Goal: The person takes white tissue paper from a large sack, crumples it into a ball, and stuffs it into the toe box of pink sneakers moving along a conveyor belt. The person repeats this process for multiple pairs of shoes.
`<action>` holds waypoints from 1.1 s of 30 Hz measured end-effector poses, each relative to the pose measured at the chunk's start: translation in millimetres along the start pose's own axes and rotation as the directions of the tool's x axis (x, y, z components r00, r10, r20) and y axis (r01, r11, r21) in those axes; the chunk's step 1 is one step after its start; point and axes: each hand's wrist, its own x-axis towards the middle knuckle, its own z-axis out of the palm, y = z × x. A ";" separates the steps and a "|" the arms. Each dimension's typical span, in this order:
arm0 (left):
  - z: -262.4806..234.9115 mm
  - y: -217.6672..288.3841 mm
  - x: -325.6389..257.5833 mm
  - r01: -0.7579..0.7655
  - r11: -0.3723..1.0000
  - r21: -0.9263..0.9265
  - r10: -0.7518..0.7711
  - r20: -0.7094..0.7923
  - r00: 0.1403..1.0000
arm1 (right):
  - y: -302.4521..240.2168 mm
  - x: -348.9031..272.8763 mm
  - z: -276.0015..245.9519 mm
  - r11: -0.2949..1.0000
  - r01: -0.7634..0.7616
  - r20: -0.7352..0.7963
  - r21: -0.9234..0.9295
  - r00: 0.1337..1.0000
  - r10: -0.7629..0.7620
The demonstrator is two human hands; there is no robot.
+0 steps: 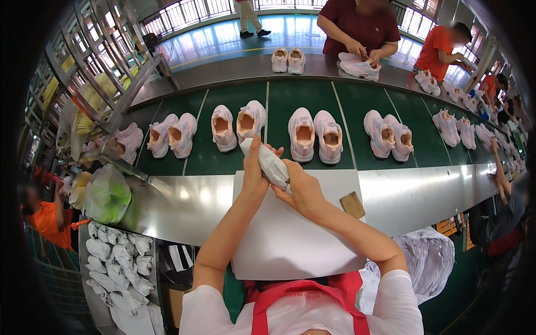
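Observation:
Both my hands grip one elongated wad of white paper (270, 166), held tilted above the far edge of a white board (296, 223). My left hand (254, 174) wraps its upper end, thumb on top. The lower end is in my right hand (303, 190). Just beyond the wad stands a pair of pale pink sneakers, the left shoe (224, 129) and the right shoe (250, 119), openings toward me. The wad's upper end overlaps the right shoe's heel in the picture; whether they touch I cannot tell.
More sneaker pairs (302, 134) line the green conveyor belt (349, 95). A small brown block (352, 205) lies on the board. At lower left, a metal bin (89, 279) holds several paper wads, below a green-white plastic bag (109, 192). Across the belt, a person (357, 28) handles a sneaker.

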 end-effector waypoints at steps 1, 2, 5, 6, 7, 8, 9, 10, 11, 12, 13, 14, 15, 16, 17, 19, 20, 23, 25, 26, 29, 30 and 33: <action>-4.2 -6.6 7.7 0.037 0.999 -0.007 -0.037 -0.011 0.999 | 4.8 -0.9 1.1 1.000 -0.009 -0.005 -0.008 1.000 0.009; -7.0 -11.1 14.5 0.075 0.997 -0.014 -0.075 -0.022 0.997 | 9.2 -1.6 0.6 1.000 -0.019 -0.011 -0.016 1.000 0.018; -15.4 -20.1 48.5 0.081 0.994 0.069 -0.089 0.126 0.988 | 28.9 5.0 -26.7 0.992 -0.081 -0.047 -0.098 0.996 0.077; -16.0 -32.5 70.6 -0.008 0.975 0.223 -0.024 0.140 0.990 | 41.2 7.9 -39.8 0.986 -0.115 -0.060 -0.124 0.992 0.109; -16.5 -42.7 89.7 -0.210 0.806 0.553 0.095 0.228 0.969 | 47.6 11.3 -51.9 0.962 -0.162 -0.079 -0.221 0.986 0.148; -19.2 -51.7 108.6 -0.385 0.496 0.778 0.175 0.344 0.922 | 52.3 15.9 -61.9 0.927 -0.202 -0.097 -0.316 0.979 0.180; -23.8 -61.8 129.0 -0.567 0.141 0.812 0.214 0.534 0.818 | 61.5 20.5 -68.5 0.901 -0.209 -0.087 -0.381 0.978 0.190; -25.4 -68.2 144.0 -0.618 0.053 0.784 0.153 0.606 0.781 | 64.6 25.1 -73.3 0.883 -0.202 -0.052 -0.424 0.979 0.199; -26.1 -71.9 157.4 -0.667 -0.034 0.744 0.086 0.667 0.740 | 66.9 30.5 -76.9 0.864 -0.192 -0.017 -0.465 0.978 0.208; -22.3 -73.7 167.9 -0.714 -0.115 0.690 0.011 0.720 0.694 | 69.3 36.2 -79.6 0.842 -0.183 0.013 -0.507 0.975 0.220; -8.5 -69.8 170.0 -0.551 -0.024 0.834 -0.138 0.543 0.828 | 77.3 40.5 -79.5 0.839 -0.162 0.020 -0.519 0.979 0.201; 0.3 -66.5 175.7 -0.565 -0.049 0.824 -0.187 0.548 0.816 | 82.3 47.6 -79.8 0.811 -0.144 0.055 -0.567 0.976 0.212; 6.2 -60.7 181.6 -0.577 -0.080 0.813 -0.234 0.547 0.803 | 84.5 56.8 -77.5 0.784 -0.123 0.090 -0.608 0.971 0.223; 14.0 -56.8 181.1 -0.591 -0.108 0.800 -0.287 0.544 0.789 | 89.2 64.0 -74.9 0.755 -0.107 0.123 -0.646 0.963 0.241; 20.0 -53.8 178.4 -0.578 -0.074 0.813 -0.306 0.533 0.789 | 95.9 70.9 -68.1 0.733 -0.074 0.115 -0.676 0.972 0.204; 12.3 -53.3 188.2 -0.584 -0.088 0.807 -0.316 0.533 0.785 | 102.4 93.2 -41.6 0.659 -0.068 0.177 -0.750 0.938 0.298; 8.9 -54.0 193.9 -0.589 -0.095 0.803 -0.323 0.535 0.781 | 108.5 104.0 -28.3 0.617 -0.061 0.201 -0.784 0.916 0.346; 18.4 -66.1 194.6 -0.625 -0.098 0.775 -0.298 0.576 0.761 | 168.4 124.8 8.6 0.667 -0.126 0.136 -0.734 0.936 0.325; 16.0 -65.8 188.6 -0.600 -0.054 0.798 -0.280 0.565 0.776 | 175.0 128.1 6.9 0.659 0.003 0.255 -0.752 0.924 0.287; 21.0 -66.2 189.5 -0.606 -0.053 0.794 -0.309 0.564 0.766 | 179.2 129.2 1.0 0.649 0.064 0.309 -0.758 0.911 0.271; 4.0 -51.8 188.8 -0.528 -0.012 0.849 -0.396 0.481 0.782 | 124.7 139.4 -37.5 0.774 -0.162 0.490 -0.612 0.690 0.533; -1.9 -52.2 192.7 -0.533 0.065 0.844 -0.435 0.505 0.746 | 122.4 136.1 -45.9 0.771 -0.074 0.464 -0.633 0.761 0.454; -10.4 -54.8 196.8 -0.505 0.220 0.834 -0.476 0.544 0.691 | 144.7 120.0 -48.7 0.847 -0.129 0.105 -0.516 0.971 0.213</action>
